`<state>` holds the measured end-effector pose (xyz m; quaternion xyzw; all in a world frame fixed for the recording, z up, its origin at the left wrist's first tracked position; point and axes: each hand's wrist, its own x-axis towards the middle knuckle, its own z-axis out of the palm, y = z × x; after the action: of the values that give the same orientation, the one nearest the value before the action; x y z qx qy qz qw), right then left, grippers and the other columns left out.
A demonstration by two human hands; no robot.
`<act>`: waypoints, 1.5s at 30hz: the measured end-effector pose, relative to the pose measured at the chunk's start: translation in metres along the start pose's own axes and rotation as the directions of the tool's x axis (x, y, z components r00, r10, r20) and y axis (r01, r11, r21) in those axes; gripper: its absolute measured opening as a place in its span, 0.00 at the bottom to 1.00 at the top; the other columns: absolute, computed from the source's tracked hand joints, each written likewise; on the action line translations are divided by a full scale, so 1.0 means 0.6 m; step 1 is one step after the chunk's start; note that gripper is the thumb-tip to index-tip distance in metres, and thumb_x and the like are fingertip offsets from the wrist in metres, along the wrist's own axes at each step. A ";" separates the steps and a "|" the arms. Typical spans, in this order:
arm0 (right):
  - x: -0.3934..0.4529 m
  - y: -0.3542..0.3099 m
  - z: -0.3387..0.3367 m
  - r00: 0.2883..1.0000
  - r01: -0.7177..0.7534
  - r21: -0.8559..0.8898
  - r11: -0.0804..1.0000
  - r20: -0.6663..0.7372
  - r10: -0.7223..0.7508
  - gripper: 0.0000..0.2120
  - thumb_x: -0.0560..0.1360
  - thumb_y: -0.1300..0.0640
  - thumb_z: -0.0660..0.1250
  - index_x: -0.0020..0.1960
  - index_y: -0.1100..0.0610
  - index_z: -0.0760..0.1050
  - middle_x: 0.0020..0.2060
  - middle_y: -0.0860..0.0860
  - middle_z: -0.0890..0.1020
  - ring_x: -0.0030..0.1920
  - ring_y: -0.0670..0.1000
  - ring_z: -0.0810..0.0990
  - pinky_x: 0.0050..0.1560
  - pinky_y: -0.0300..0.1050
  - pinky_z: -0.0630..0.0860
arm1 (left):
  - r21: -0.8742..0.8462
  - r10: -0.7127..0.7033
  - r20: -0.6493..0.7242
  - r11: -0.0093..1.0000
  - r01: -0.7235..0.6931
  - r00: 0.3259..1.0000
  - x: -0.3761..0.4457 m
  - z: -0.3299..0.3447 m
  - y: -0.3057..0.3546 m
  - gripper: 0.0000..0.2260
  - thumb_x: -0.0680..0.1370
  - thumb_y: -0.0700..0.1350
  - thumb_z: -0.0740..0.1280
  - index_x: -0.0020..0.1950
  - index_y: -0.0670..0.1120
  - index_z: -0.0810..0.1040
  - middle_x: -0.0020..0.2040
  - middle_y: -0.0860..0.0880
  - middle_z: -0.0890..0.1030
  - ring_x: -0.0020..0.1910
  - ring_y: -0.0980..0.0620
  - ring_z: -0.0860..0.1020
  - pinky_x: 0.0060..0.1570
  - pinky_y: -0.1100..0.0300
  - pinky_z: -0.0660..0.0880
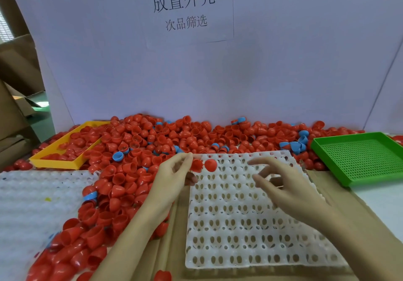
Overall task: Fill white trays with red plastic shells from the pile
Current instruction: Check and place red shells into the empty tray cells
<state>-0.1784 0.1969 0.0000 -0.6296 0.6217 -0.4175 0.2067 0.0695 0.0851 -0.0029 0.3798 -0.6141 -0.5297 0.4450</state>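
We see a white tray lying flat near the front edge of the surface, its grid of pockets nearly all bare; one red shell sits dome up in a pocket of the far row, near the tray's far left corner. Just beside it, our left hand pinches a second red shell between thumb and curled fingers over that corner. Our right hand hovers above the tray's far half with its fingers spread loosely, holding nothing. The pile of red shells spreads along the back edge and down the left side, with a few blue shells mixed in. A yellow tray at the back left holds red shells and is partly buried by the pile. A green perforated tray at the right edge holds nothing we can make out. Another white tray lies at the front left, its right edge under shells.
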 end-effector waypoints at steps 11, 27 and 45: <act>-0.012 -0.022 0.053 0.980 0.198 0.107 0.974 -0.030 -0.196 0.21 0.77 0.61 0.75 0.63 0.39 0.81 0.54 0.40 0.84 0.50 0.48 0.86 0.40 0.44 0.85 | 0.067 0.011 0.248 0.997 -0.029 0.969 -0.022 0.040 0.002 0.18 0.84 0.58 0.63 0.56 0.46 0.85 0.46 0.47 0.86 0.35 0.46 0.83 0.40 0.55 0.81; -0.001 -0.006 0.034 0.990 0.085 0.153 0.985 -0.122 -0.066 0.15 0.82 0.61 0.68 0.65 0.47 0.78 0.54 0.45 0.83 0.49 0.49 0.88 0.40 0.43 0.83 | 0.823 -0.208 0.447 0.476 -0.309 0.870 -0.024 0.034 -0.045 0.42 0.74 0.80 0.51 0.83 0.64 0.48 0.84 0.61 0.50 0.83 0.58 0.37 0.79 0.50 0.38; -0.002 0.008 0.035 0.999 0.031 0.050 0.998 -0.016 -0.030 0.17 0.84 0.52 0.63 0.71 0.42 0.71 0.59 0.40 0.83 0.58 0.40 0.83 0.52 0.42 0.83 | 0.683 0.550 0.168 0.533 -0.499 0.818 -0.001 0.033 -0.029 0.08 0.80 0.53 0.72 0.49 0.50 0.83 0.48 0.58 0.80 0.45 0.57 0.79 0.52 0.53 0.79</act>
<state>-0.1647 0.1920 -0.0162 -0.6305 0.6028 -0.4408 0.2115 0.0508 0.0891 -0.0208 0.3346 -0.8367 -0.0846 0.4252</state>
